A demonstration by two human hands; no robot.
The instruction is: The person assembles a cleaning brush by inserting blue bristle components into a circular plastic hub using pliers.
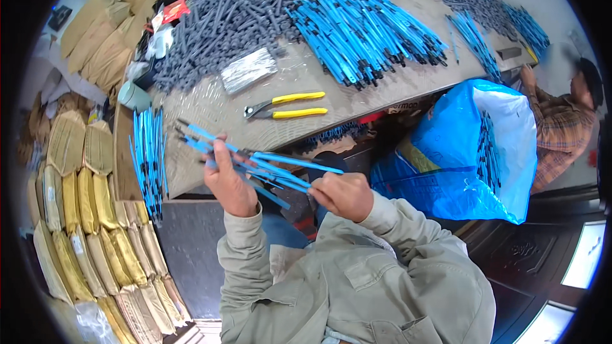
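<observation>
In front of me, over the table's near edge, I hold a loose bundle of slim blue strips with black fittings [261, 164]. My left hand [231, 183] is closed round the bundle, thumb on top. My right hand [344, 195] has its fingers curled in at the right-hand ends of the strips. Some strips fan apart between the two hands. Beyond them lie end-cutting pliers with yellow handles [287, 107], jaws to the left. A large heap of similar blue strips [363, 32] is farther back on the table.
Grey plastic parts [223, 19] form a big pile beside a clear-wrapped packet [248, 70]. More strips [148, 153] overhang the table's left edge. An open blue sack [440, 153] with strips inside stands right. A person [567, 127] sits beyond it. Packed bags [95, 216] are stacked left.
</observation>
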